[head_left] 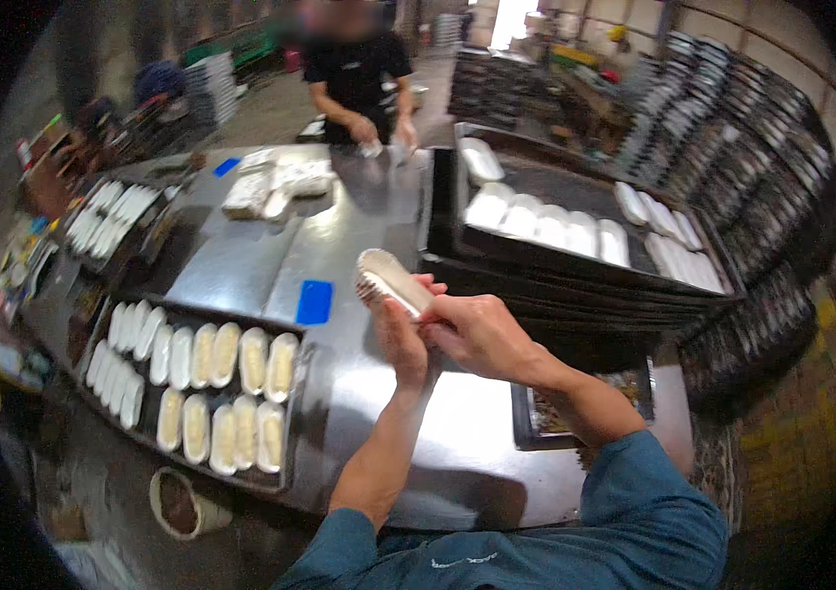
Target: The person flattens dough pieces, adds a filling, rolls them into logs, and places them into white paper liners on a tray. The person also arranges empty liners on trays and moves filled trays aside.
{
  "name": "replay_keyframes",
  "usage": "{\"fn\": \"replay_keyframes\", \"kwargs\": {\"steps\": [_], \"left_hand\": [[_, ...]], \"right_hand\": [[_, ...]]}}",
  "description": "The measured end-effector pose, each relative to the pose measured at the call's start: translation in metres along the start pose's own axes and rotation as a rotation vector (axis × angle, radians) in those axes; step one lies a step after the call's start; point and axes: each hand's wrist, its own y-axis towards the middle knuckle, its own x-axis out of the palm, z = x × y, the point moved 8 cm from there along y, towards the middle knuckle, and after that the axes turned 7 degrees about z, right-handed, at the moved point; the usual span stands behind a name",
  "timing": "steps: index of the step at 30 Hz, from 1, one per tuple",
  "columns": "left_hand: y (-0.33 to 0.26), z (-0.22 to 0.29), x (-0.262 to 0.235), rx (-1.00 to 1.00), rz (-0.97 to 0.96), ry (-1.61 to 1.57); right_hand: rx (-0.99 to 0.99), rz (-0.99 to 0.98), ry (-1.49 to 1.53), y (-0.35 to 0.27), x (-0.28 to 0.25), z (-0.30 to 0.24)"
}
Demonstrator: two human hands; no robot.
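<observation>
An oblong, pale paper baking case (390, 278) with a fluted side is held up over the metal table, tilted, its hollow toward me. My left hand (400, 339) is wrapped round it from below and the left. My right hand (485, 334) is closed at the case's near end, fingers bent against it; its fingertips are partly hidden. Left of my hands lies a dark tray (295, 433) with several white oblong cases, many of them holding a pale yellow filling. A blue square piece (315, 302) lies on the table close to my left hand.
At the right, a stack of dark trays (575, 172) bears white oblong cases. A smaller dark tray (522, 428) with brownish bits sits under my right forearm. Wrapped white blocks (280, 180) lie farther back. Across the table stands a person (359, 84). A white bucket (203, 511) stands lower left.
</observation>
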Motion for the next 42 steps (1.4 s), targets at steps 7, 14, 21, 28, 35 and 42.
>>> {"fn": "replay_keyframes", "kwargs": {"steps": [7,14,21,28,35,42], "left_hand": [[0.033,-0.018,-0.007,-0.079,0.299,0.039],[0.015,-0.015,-0.053,-0.086,0.305,0.003],[0.01,-0.016,-0.034,0.004,0.257,0.107],[0.001,-0.029,0.023,0.013,0.079,0.095],[0.019,-0.046,0.027,-0.109,0.273,0.018],[-0.007,-0.04,-0.028,-0.173,0.364,0.026]], "right_hand": [[0.041,0.265,0.186,0.044,-0.125,0.089],[0.467,0.149,-0.462,0.182,-0.167,0.331],[0.086,-0.011,0.041,0.143,-0.061,0.134],[-0.037,-0.121,-0.021,-0.013,-0.018,0.043],[0.136,0.409,0.168,0.017,-0.169,0.126],[0.438,0.182,-0.589,0.133,-0.189,0.373]]}}
